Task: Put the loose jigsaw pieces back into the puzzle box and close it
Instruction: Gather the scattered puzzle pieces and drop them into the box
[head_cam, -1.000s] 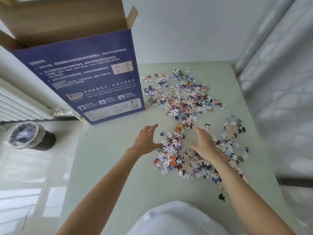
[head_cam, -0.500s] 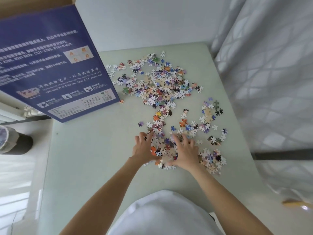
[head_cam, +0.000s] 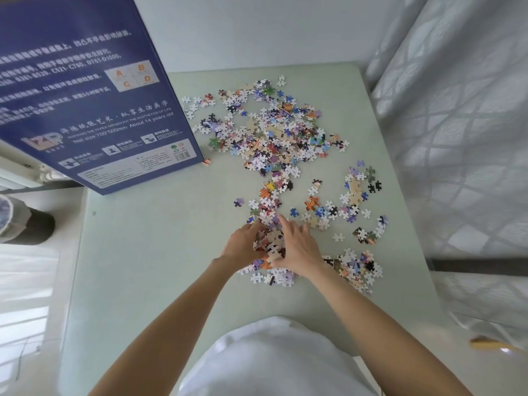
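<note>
A tall blue puzzle box (head_cam: 94, 110) stands upright at the table's left back; its top is out of view. Loose jigsaw pieces (head_cam: 274, 130) lie scattered over the pale green table (head_cam: 148, 252), thickest in the middle back, with smaller groups at the right and near me. My left hand (head_cam: 243, 244) and my right hand (head_cam: 298, 244) cup a heap of pieces (head_cam: 271, 241) between them, fingers curled round its sides. The heap sits on the table near the front centre.
A white curtain (head_cam: 457, 138) hangs along the table's right edge. A dark bin (head_cam: 25, 221) lined with plastic stands on the floor at the left, below a radiator. One small orange piece (head_cam: 206, 162) lies by the box's corner.
Both hands have drawn closer together and pulled pieces into a tighter heap between them. The camera has tilted down and nearer to the table.
</note>
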The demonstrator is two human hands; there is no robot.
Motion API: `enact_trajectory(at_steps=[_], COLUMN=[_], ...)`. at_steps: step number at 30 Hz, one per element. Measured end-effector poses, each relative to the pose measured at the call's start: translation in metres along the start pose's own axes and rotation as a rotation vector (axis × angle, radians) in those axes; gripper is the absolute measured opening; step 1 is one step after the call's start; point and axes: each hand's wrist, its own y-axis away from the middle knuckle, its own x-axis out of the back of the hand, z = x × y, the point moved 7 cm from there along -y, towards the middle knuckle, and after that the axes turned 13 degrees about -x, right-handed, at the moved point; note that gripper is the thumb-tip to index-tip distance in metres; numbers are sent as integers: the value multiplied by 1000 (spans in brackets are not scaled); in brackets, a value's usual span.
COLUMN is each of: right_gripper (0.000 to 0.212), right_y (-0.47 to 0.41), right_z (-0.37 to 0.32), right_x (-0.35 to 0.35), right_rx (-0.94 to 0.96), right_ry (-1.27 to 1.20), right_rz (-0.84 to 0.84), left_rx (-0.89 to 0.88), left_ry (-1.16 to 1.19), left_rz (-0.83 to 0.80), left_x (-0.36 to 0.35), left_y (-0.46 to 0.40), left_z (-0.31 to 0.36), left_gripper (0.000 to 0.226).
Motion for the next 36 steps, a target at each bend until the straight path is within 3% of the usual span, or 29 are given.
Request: enact_trajectory(at_steps=[8,13,20,30,36], right_gripper=[81,78,73,51,36], right_y=[2,5,4,4,9], right_z=[-9,-18,-29,-26,-23], right_x=[-5,-9,-16,-11,4], right_rx=[38,41,56,51,60], right_ry=[101,147,59,-19,-163], right_rz=[40,87,-1,-82,-22], left_rx=[2,73,129,134,150], left_ry=[122,134,179,201,214], left_rz=[50,127,217,273,311], left_x=[9,18,22,31,32], left_y=[10,23,32,36,39], left_z=[-9,-24,-33,-40,-47], left_gripper=[51,44,41,30,32])
